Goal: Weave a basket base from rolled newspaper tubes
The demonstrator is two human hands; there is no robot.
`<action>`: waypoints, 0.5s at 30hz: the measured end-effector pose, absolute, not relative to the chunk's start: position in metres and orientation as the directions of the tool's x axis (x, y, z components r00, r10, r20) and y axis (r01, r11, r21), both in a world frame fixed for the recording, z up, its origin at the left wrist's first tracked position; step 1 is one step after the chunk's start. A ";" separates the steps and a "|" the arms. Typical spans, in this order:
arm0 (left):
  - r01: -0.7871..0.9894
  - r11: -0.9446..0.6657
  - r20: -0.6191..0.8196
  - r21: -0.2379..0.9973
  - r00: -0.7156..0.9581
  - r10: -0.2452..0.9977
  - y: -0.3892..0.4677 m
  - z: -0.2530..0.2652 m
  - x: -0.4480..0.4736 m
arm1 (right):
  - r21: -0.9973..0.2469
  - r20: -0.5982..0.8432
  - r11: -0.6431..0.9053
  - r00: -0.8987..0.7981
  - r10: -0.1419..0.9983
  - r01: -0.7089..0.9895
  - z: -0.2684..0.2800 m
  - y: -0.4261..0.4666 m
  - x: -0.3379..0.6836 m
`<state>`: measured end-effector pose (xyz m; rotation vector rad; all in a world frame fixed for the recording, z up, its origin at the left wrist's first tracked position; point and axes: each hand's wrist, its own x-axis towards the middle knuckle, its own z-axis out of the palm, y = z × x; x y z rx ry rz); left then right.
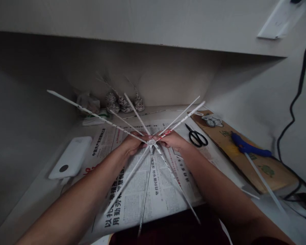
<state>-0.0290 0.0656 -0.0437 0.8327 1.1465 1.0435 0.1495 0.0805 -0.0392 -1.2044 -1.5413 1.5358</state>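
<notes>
Several thin rolled-paper sticks (pixel 133 110) meet at a woven hub (pixel 151 142) and spread outward like spokes, some towards the back and some towards me. From the left, my left hand (pixel 136 143) grips the sticks close to the hub, its fingers bent around them. Opposite it, my right hand (pixel 170 140) pinches the sticks on the hub's right side, next to a red-printed piece. The fingertips of both hands are partly hidden by the sticks. Beneath the hands lies a spread newspaper (pixel 142 199).
Black-handled scissors (pixel 198 136) lie right of my hands. A blue glue gun (pixel 250 146) rests on brown cardboard (pixel 260 173), beside a black cable (pixel 292 112). A white power bank (pixel 72 156) is at left. Small woven paper vessels (pixel 124 103) and a plastic bag (pixel 88 102) stand behind.
</notes>
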 end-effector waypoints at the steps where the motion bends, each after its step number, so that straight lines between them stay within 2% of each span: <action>1: -0.224 0.301 -0.292 0.927 0.069 0.954 0.066 -0.044 -0.030 | -0.982 -0.134 -0.078 -0.335 0.933 0.174 -0.041 0.081 0.149; 5: -0.262 0.262 -0.248 0.929 0.084 0.965 0.066 -0.042 -0.034 | -0.985 -0.005 0.035 -0.230 0.973 0.170 -0.043 0.083 0.144; 9: -0.204 0.180 -0.156 0.962 0.130 0.979 0.066 -0.043 -0.035 | -0.984 0.066 0.098 -0.204 0.977 0.148 -0.043 0.082 0.138; 12: -0.219 0.118 -0.106 0.969 0.064 0.992 0.069 -0.048 -0.034 | -0.992 -0.022 0.007 -0.235 0.972 0.123 -0.042 0.081 0.137; 15: -0.281 0.057 -0.073 0.958 -0.048 0.996 0.073 -0.052 -0.032 | -0.977 -0.201 -0.215 -0.388 0.899 0.008 -0.037 0.078 0.142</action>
